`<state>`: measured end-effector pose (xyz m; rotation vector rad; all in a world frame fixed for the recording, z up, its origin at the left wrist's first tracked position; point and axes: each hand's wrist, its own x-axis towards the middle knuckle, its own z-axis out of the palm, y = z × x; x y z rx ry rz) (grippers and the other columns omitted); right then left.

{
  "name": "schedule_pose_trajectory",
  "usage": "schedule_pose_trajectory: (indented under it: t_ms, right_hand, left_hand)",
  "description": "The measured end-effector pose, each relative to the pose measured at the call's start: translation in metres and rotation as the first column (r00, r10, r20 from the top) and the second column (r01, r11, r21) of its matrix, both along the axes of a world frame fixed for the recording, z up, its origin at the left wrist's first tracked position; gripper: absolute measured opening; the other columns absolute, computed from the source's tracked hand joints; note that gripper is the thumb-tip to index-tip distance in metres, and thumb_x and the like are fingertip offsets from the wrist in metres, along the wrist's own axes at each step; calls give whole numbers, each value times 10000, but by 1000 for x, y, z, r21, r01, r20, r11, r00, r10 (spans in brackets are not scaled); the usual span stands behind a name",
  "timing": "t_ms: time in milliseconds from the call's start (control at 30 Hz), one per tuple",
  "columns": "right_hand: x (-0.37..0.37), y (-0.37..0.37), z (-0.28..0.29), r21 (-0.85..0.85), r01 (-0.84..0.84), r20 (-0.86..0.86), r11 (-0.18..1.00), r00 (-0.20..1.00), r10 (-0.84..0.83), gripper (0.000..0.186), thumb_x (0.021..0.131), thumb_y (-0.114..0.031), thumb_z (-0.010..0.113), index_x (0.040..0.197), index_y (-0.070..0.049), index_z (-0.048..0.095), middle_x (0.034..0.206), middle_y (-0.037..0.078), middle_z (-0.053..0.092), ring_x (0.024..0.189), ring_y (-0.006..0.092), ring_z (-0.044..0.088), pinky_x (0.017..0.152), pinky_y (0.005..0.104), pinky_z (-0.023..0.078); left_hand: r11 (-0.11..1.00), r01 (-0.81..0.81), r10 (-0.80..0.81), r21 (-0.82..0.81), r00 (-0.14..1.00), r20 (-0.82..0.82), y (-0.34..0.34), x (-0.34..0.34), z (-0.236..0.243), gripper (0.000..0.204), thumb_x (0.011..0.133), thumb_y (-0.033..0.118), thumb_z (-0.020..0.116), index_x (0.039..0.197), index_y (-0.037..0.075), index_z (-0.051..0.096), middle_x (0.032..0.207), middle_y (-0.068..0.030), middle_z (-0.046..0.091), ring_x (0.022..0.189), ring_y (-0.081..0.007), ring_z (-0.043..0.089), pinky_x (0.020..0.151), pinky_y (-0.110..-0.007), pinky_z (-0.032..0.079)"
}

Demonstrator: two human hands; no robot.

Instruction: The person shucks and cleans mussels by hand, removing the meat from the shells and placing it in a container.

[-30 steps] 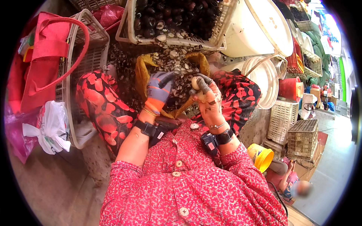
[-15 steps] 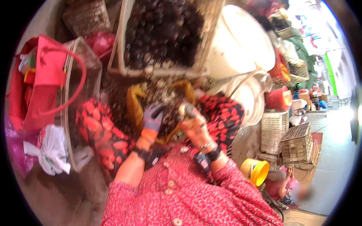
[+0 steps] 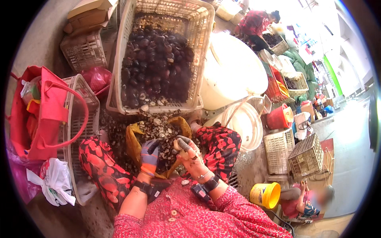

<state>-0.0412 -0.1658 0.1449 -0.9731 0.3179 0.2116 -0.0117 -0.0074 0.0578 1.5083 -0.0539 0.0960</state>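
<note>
My left hand (image 3: 149, 154), in a grey-purple and orange glove, is closed over the yellow sack (image 3: 131, 139) between my knees; what its curled fingers hold is unclear. My right hand (image 3: 189, 156), with dark coverings on some fingertips, pinches a small pale round piece (image 3: 177, 146) just right of my left hand. The sack holds dark and pale shell fragments (image 3: 160, 129). Beyond it stands a plastic crate (image 3: 206, 27) heaped with dark, glossy round shellfish (image 3: 154, 67). More fragments lie scattered around the sack.
A red bag (image 3: 51, 115), white knotted plastic bag (image 3: 51, 182) and long crate (image 3: 83, 87) lie left. White buckets (image 3: 234, 71), a yellow bucket (image 3: 262, 192) and stacked crates (image 3: 305, 156) stand right. One co-worker (image 3: 254, 27) bends over a crate; another (image 3: 297, 202) sits lower right.
The view has lifted, so the scene sits lower and the far crates and a bending co-worker now show. Both hands remain over the sack, the right still holding a pale piece.
</note>
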Motion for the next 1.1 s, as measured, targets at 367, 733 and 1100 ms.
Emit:
schedule_pose_trajectory:
  t_ms: [367,733,1100]
  right_hand:
    - [-11,-12,-37,99,87,-54,991,995,-82,277,842,-239,657,1047,-69,582,1048,51,589,887,142,547,645,217,445]
    - [2,-17,-63,424,47,-159,904,987,23,282,889,-227,565,1144,-105,560,1043,25,604,849,146,558,665,281,466]
    - [8,3,-15,-120,81,14,989,997,-80,356,866,-216,624,1190,-93,546,995,-24,612,821,51,567,595,178,430]
  left_hand:
    - [944,-31,-97,328,925,367,-5,-3,35,276,701,-20,630,960,59,682,940,-89,636,896,-268,573,801,-346,447]
    - [987,-7,-5,-159,997,-80,-5,3,-4,253,691,18,664,940,60,688,922,-87,629,910,-251,573,839,-316,454]
    - [923,-59,-68,380,948,312,3,0,29,277,725,0,613,976,95,682,960,-102,636,938,-288,558,839,-372,445]
